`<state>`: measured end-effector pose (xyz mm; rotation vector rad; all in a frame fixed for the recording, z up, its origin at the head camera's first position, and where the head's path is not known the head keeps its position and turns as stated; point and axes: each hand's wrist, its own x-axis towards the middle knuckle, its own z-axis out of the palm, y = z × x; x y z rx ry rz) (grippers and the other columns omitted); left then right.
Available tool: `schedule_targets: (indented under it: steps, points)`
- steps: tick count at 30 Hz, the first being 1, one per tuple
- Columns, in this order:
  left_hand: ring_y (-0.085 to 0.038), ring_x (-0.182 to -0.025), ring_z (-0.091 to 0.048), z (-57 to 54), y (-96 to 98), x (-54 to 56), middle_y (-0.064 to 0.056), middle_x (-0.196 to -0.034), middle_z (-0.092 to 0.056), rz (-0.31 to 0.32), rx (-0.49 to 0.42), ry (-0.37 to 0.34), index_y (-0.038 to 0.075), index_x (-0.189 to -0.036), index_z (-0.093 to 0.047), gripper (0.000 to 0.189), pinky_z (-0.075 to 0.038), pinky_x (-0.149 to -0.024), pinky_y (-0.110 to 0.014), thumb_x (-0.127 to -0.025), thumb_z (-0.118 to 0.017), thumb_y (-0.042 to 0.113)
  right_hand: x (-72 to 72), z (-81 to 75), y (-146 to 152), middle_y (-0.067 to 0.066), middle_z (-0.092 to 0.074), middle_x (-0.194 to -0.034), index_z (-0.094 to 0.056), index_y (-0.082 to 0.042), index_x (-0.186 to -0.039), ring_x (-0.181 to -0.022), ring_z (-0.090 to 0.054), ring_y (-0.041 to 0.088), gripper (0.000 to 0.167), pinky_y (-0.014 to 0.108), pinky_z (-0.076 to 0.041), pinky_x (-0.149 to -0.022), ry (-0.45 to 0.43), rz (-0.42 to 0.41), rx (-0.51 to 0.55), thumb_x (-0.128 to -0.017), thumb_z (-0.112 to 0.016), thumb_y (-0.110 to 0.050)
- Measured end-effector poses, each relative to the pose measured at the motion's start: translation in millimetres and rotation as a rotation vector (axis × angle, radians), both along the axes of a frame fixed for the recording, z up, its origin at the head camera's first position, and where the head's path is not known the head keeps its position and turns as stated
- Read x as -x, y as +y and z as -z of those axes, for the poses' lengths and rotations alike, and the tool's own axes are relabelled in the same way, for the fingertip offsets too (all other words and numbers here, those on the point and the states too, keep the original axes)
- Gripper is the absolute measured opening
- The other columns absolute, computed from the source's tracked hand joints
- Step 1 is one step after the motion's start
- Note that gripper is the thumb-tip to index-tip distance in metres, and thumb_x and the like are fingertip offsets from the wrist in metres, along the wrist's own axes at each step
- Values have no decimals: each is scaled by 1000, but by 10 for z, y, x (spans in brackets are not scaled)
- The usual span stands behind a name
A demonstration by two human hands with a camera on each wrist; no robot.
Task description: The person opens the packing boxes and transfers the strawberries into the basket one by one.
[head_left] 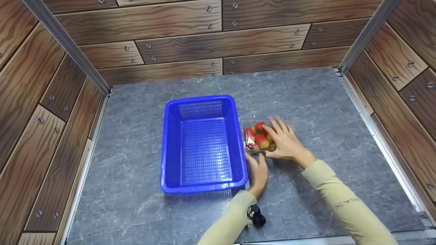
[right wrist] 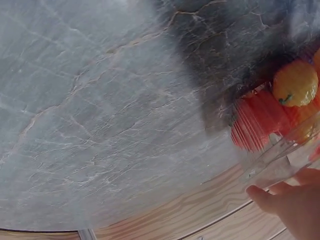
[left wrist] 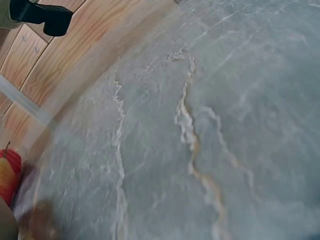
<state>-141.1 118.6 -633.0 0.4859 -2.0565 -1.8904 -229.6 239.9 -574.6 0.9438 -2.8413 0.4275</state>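
A clear plastic box (head_left: 260, 149) of red and yellow fruit (head_left: 261, 140) stands on the table just right of the blue basket (head_left: 204, 187). Across its right part spreads my right hand (head_left: 284, 141), gripping it with the thumb at the near edge and fingers toward the far edge. In the right wrist view, fingertips (right wrist: 257, 194) meet the clear plastic beside the fruit (right wrist: 295, 82). My left hand (head_left: 259, 173) is at the box's near side, beside the basket's right wall, fingers loosely bent. The left wrist view catches only a red and yellow fruit (left wrist: 9, 170) at its edge.
The basket has perforated sides and floor, with nothing inside. Grey marbled tabletop (head_left: 129, 163) surrounds it. Wood-patterned panels (head_left: 180, 44) close off the back and both sides, with metal posts (head_left: 368, 37) at the corners. A black device (head_left: 256, 216) is strapped to my left wrist.
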Motion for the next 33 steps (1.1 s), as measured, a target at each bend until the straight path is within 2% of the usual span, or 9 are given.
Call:
schedule_targets:
  steps: [5,12,15,20,25,30,33]
  points:
    - [-43,-148,-5,4,60,81,-35,-158,-6,-38,-57,11,-20,-148,-5,76,-7,-118,-50,-96,-49,14,24,25,-34,30,-36,-151,-48,-4,-143,-135,-31,58,95,74,-32,-97,87,5,-12,-68,-71,-57]
    - [-43,-148,-1,-8,85,136,-34,-158,0,-77,-209,21,-19,-148,3,80,-3,-118,-51,-97,-51,12,-14,42,-60,29,-33,-153,-48,-3,-144,-136,-30,58,94,73,-32,-98,89,19,-20,-72,-71,-59]
    - [-41,-149,-3,-19,79,180,-33,-159,-3,-95,-247,35,-17,-149,2,84,-4,-119,-50,-94,-54,11,-32,21,-82,30,-36,-151,-48,-2,-143,-135,-31,58,93,73,-33,-97,89,41,-38,-73,-70,-58]
    - [-38,-149,-7,-47,59,239,-30,-160,-10,-129,-245,44,-13,-152,-3,82,-6,-119,-47,-93,-55,12,-38,-18,-156,30,-39,-148,-49,-1,-143,-134,-32,59,91,76,-33,-95,66,73,-52,-74,-71,-56]
    - [-37,-150,-4,-70,36,246,-28,-161,-6,-120,-240,41,-12,-152,-1,76,-3,-119,-48,-102,-51,16,-34,-81,-217,30,-44,-145,-53,-1,-139,-131,-36,60,87,77,-31,-95,40,83,-19,-72,-77,-51]
    - [-37,-149,-2,-93,26,248,-30,-160,-3,-102,-229,25,-14,-151,1,74,-2,-119,-48,-103,-48,16,-14,-108,-244,33,-52,-136,-58,2,-133,-124,-45,59,80,72,-33,-99,89,43,3,-71,-80,-44]
    - [-39,-149,-2,-102,34,243,-31,-160,-4,-95,-224,33,-15,-150,1,74,-3,-119,-49,-101,-48,10,-11,-117,-238,35,-54,-131,-61,4,-131,-119,-49,61,78,68,-36,-99,123,17,1,-72,-80,-43]
